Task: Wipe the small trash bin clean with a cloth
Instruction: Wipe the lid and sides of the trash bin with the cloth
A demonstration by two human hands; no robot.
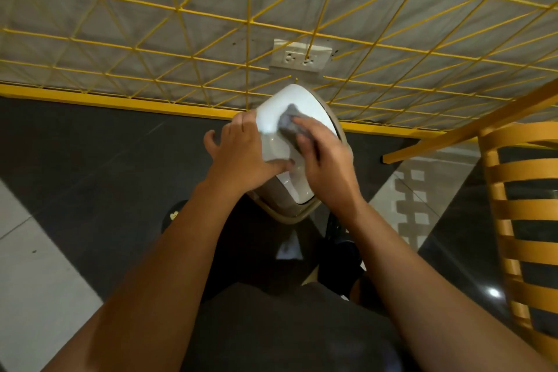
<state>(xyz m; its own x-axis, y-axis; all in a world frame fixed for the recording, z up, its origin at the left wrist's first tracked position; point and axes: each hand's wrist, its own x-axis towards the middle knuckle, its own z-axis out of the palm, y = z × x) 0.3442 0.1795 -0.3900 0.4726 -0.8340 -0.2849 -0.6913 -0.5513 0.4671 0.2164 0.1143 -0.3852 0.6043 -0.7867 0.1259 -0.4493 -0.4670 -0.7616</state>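
Head view. Small trash bin (305, 142): white swing lid set in a beige body, seen from above, stood on the dark floor (90, 160) just in front of the wall, between the person's two hands.

Left hand (241, 154): laid against the left side of the lid, fingers (241, 124) spread and curled over its edge, thumb pressed on the lid's near part; the bin is steadied by it.

Right hand (323, 160): placed on the right half of the lid, fingers (305, 139) bent and closed down on a grey cloth (288, 122).

Grey cloth: bunched, pressed flat to the white lid under the right fingertips, its far end seen beyond them.

Yellow wire grid (247, 21): mounted over the grey wall behind the bin, bounded below by a yellow bar.

Wall socket (300, 59): white, double, seen through the grid directly above the bin.

Wooden slatted chair (513, 220): at the right edge, well apart from the bin.

Dark shoes are partly seen below the bin.
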